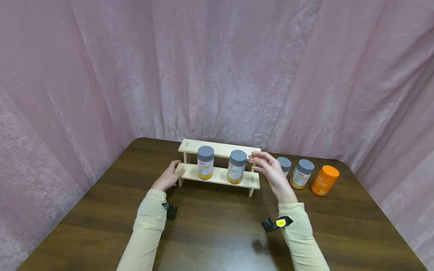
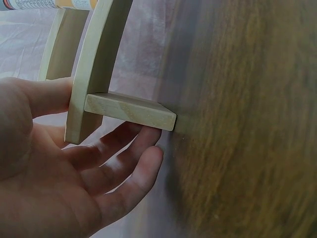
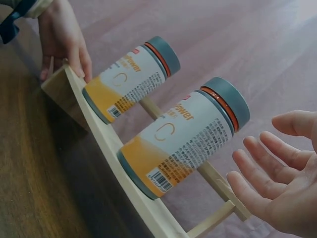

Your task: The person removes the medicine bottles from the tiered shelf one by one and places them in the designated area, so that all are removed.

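Observation:
A two-tier wooden shelf stand (image 1: pixel 220 148) stands on the table. My left hand (image 1: pixel 168 176) grips the left end of its lower board; the thumb lies on top and the fingers (image 2: pixel 141 168) reach round beneath, beside the leg. On the lower board stand two jars with grey lids and white-and-yellow labels, a left jar (image 1: pixel 205 162) and a right jar (image 1: pixel 236 166). My right hand (image 1: pixel 272 173) is beside the stand's right end, its fingers loosely spread with nothing between them. In the right wrist view its fingertips are a short way from the right jar (image 3: pixel 183 139).
To the right of my right hand stand another grey-lidded jar (image 1: pixel 301 174), a similar jar (image 1: pixel 284 164) partly hidden by the hand, and an orange jar (image 1: pixel 324 180). A pink curtain (image 1: pixel 217 75) hangs behind the dark brown wooden table (image 1: pixel 210 226).

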Demonstrator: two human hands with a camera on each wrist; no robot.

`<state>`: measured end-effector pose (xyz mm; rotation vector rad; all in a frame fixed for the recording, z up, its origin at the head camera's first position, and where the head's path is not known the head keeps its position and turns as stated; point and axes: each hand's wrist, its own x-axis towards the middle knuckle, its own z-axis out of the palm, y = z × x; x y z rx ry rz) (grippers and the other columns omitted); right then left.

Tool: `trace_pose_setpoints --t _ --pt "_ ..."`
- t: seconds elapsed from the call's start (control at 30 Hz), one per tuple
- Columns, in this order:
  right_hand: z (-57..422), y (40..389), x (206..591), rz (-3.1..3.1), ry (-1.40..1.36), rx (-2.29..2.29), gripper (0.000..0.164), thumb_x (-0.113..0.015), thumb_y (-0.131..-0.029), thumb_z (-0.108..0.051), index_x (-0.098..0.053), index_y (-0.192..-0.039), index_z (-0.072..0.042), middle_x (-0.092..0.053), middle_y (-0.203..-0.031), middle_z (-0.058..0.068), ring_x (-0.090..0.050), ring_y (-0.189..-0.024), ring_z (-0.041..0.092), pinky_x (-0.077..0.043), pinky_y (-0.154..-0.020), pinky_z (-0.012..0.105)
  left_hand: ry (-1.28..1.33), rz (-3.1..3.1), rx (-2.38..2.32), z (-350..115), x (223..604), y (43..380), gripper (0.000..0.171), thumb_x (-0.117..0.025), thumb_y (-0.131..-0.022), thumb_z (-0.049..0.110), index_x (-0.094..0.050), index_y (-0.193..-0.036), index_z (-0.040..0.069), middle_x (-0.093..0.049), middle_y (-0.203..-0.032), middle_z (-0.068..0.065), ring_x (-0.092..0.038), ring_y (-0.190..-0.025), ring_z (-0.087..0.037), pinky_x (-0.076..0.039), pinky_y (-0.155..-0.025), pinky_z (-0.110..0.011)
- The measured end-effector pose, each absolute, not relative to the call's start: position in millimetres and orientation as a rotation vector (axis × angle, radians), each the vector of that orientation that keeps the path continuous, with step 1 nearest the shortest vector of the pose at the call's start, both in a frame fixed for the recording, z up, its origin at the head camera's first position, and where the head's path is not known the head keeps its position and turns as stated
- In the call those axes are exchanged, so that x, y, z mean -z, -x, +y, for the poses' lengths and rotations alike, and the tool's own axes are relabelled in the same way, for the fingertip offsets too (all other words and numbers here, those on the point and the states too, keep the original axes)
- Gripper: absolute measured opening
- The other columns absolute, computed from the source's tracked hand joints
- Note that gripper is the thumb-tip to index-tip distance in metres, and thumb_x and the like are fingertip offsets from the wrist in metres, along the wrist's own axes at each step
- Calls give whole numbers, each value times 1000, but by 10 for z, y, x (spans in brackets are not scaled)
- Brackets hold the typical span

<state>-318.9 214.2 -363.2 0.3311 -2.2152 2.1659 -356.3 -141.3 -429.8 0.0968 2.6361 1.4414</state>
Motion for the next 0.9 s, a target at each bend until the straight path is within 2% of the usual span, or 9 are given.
trace_pose_setpoints --t 0.23,0.47,0.67,0.8,0.9 --pt "2099 3191 3638 -2263 -313 -2138 37 -54 -99 -17 -49 -131 1 -62 -111 -10 -62 -104 4 -47 -101 38 -97 2639 -1441 -1407 4288 3555 58 -43 -103 27 -19 -151 3 -34 -147 -35 -50 -119 -42 -48 -70 -34" --pt "2073 3189 3661 -2292 -341 -2125 42 -59 -97 -15 -47 -134 3 -59 -114 -11 -59 -105 0 -44 -104 43 -84 2628 -1428 -1393 4278 3546 58 -42 -104 28 -18 -151 4 -31 -150 -33 -48 -123 -43 -50 -76 -39" --pt "2057 3180 3681 -2331 -308 -2097 44 -63 -94 -15 -49 -134 -1 -60 -113 -13 -58 -106 -1 -45 -100 35 -97 2629 -1428 -1388 4273 3540 58 -42 -104 28 -18 -151 3 -32 -148 -34 -49 -121 -43 -50 -75 -38" --pt "2003 3185 3697 -2333 -296 -2090 45 -65 -93 -14 -49 -134 -4 -60 -119 -8 -56 -109 2 -44 -98 29 -103 2642 -1420 -1407 4267 3547 59 -42 -104 27 -17 -151 2 -33 -147 -34 -51 -117 -42 -50 -74 -38" --pt "1956 3189 3719 -2339 -282 -2072 48 -65 -92 -12 -47 -136 -6 -57 -128 1 -54 -114 9 -43 -100 30 -100 2642 -1414 -1412 4292 3562 59 -42 -104 28 -17 -151 3 -33 -148 -34 -51 -118 -42 -50 -74 -38"
